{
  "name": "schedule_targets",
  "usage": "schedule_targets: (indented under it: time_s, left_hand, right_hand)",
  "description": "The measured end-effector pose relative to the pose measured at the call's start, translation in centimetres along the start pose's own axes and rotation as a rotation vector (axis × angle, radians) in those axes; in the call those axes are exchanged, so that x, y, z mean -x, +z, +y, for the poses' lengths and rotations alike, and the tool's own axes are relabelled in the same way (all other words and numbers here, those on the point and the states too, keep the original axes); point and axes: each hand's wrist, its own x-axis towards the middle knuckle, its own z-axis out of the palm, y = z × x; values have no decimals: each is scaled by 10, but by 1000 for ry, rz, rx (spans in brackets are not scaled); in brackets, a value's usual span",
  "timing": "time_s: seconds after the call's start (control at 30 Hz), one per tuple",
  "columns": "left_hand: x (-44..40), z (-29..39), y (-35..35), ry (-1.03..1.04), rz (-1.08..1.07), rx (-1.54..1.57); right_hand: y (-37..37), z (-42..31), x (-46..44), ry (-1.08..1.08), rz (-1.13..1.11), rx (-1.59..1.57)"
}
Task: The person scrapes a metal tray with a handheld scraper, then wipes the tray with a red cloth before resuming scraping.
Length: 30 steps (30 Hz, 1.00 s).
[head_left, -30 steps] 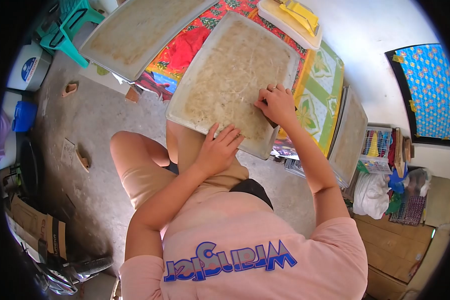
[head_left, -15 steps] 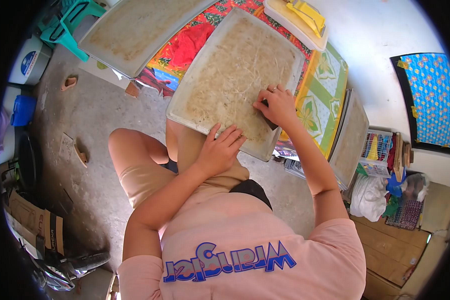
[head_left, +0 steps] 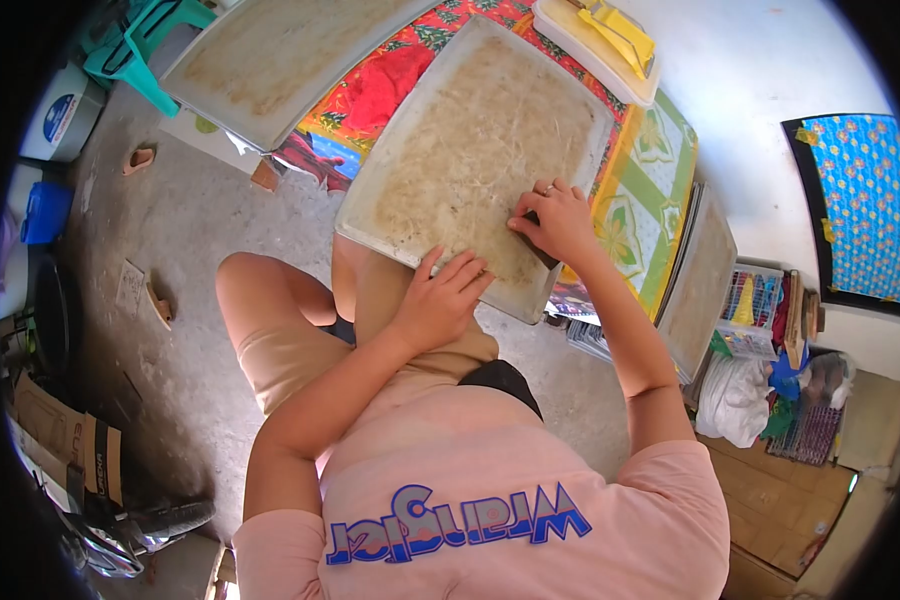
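Note:
A large shallow metal tray [head_left: 490,110], stained brown across its face, lies tilted with its near edge over my lap. My left hand [head_left: 445,295] rests on the tray's near rim, fingers stretched out flat on the surface. Near the right edge of the tray, my right hand [head_left: 558,222] is closed around a thin dark flat piece [head_left: 547,260], which looks like a scraper. Most of that piece is hidden under my fingers, and its lower edge is against the tray.
Another stained tray [head_left: 290,60] lies at the upper left, by a red cloth [head_left: 385,85] on the patterned tablecloth [head_left: 630,230]. A white tub [head_left: 570,30] with a yellow dustpan-like item [head_left: 620,35] stands behind. More trays [head_left: 695,290] lean at the right. A green chair [head_left: 140,65] stands far left.
My right hand has shifted very slightly on the tray with the dark flat piece, which now shows less. My left hand stays in place on the rim. The view has moved a little.

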Motion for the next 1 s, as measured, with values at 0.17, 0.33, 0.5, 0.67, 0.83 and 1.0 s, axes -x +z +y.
schedule_targets:
  time_s: [0.17,0.33,0.5,0.67,0.83,1.0]
  left_hand:
    - [1,0,0,5,-1,-1]
    - [0,0,2,1,3,3]
    - [1,0,2,-7,1,19]
    - [5,-1,-10,-121,65,-48]
    - [14,-12,-9,-149,84,-109]
    - [14,-14,-6,-133,83,-123]
  right_hand:
    - [-5,-1,1,-6,-32,41]
    - [-2,2,2,-24,-34,-18]
    - [-6,-13,10,-51,-87,-83]
    - [-1,-14,21,47,-68,-202]
    - [-3,-5,39,111,-74,-142]
    - [-2,-20,41,180,-59,-200]
